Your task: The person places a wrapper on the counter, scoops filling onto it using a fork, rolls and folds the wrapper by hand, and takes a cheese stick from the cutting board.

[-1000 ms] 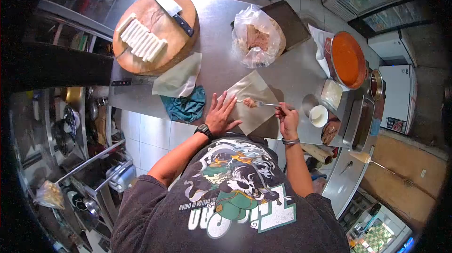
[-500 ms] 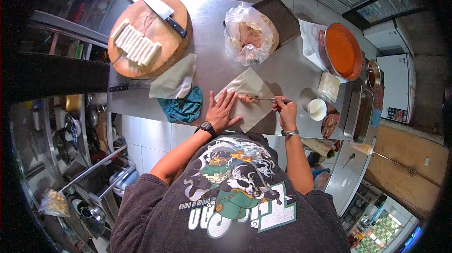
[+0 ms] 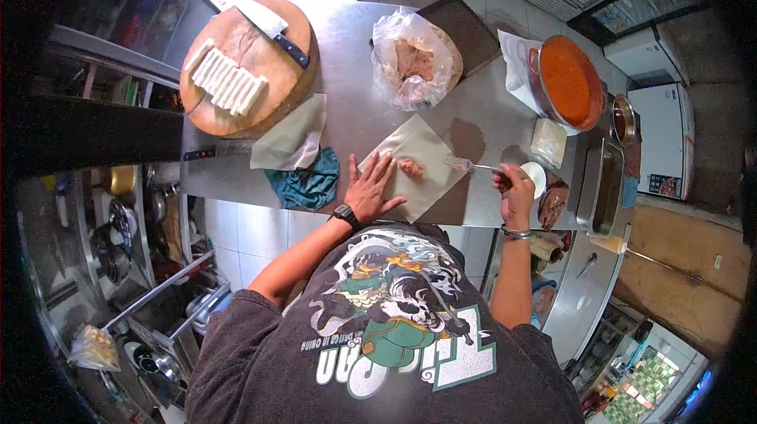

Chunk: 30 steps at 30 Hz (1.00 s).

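Wrapper (image 3: 430, 148) lies partly under the flat, spread left hand (image 3: 372, 190), filling (image 3: 412, 168) just beside; right hand (image 3: 516, 194) grips a fork (image 3: 471, 165); shirt (image 3: 260, 345) print includes "CHINA".

- Wrapper sheet (image 3: 418, 140): thin, pale cream and square-cornered; it lies flat and unfolded, turned like a diamond with corners near twelve, three, six and nine o'clock. The left hand (image 3: 369, 189) rests spread over its nine o'clock side.
- Lump of filling (image 3: 412, 168): small, pinkish-brown, uneven and moist-looking; it sits near the middle of the sheet, stretched roughly from ten to four o'clock, apart from the fork.
- Fork (image 3: 482, 166): slim, silvery metal, gripped by the right hand (image 3: 516, 189); its tines point to nine o'clock, by the sheet's three o'clock corner.
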Each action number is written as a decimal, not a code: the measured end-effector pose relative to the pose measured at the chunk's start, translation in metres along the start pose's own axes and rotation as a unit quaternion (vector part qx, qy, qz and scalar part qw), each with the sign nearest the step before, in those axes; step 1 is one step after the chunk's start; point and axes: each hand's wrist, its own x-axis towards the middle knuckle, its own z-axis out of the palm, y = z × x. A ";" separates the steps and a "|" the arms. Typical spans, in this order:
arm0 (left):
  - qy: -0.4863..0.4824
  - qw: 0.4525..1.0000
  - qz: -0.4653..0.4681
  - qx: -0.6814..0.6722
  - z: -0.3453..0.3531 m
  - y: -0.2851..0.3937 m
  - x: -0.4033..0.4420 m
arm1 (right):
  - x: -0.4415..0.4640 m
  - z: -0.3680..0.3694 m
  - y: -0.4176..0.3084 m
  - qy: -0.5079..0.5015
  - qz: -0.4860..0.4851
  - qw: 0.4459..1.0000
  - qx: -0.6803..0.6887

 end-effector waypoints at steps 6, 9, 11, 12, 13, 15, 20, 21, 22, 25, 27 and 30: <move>0.051 0.998 -0.008 -0.031 -0.010 -0.020 -0.007 | -0.041 0.003 0.013 -0.012 0.139 0.976 0.164; 0.045 0.999 -0.013 -0.026 -0.009 -0.029 -0.014 | -0.049 0.001 0.033 0.014 0.194 0.940 0.280; 0.048 0.998 0.010 -0.026 -0.008 -0.031 -0.018 | -0.055 0.002 0.040 0.018 0.205 0.922 0.328; 0.049 0.998 0.009 -0.028 -0.009 -0.031 -0.017 | -0.059 0.008 0.039 0.019 0.205 0.922 0.327; 0.050 0.998 0.017 -0.019 -0.010 -0.029 -0.016 | -0.063 0.015 0.037 0.028 0.182 0.942 0.279; 0.052 0.998 0.021 -0.012 -0.013 -0.026 -0.014 | -0.067 0.017 0.039 0.035 0.160 0.960 0.229; 0.006 0.998 0.065 0.001 -0.017 -0.024 -0.014 | -0.068 0.018 0.056 -0.121 0.068 0.968 -0.211; 0.002 0.997 0.076 0.011 -0.015 -0.024 -0.014 | -0.072 0.030 0.050 -0.124 0.068 0.967 -0.214; 0.003 0.997 0.072 0.010 -0.014 -0.025 -0.013 | -0.079 0.049 0.037 -0.123 -0.013 0.926 -0.355; -0.007 0.998 0.068 0.012 -0.012 -0.026 -0.014 | -0.083 0.081 0.031 -0.113 -0.182 0.825 -0.523; -0.009 0.997 0.067 0.023 -0.011 -0.025 -0.014 | -0.085 0.096 0.024 -0.078 -0.204 0.762 -0.609; 0.013 0.998 0.064 0.001 -0.012 -0.025 -0.015 | -0.079 0.101 0.028 -0.060 -0.228 0.758 -0.609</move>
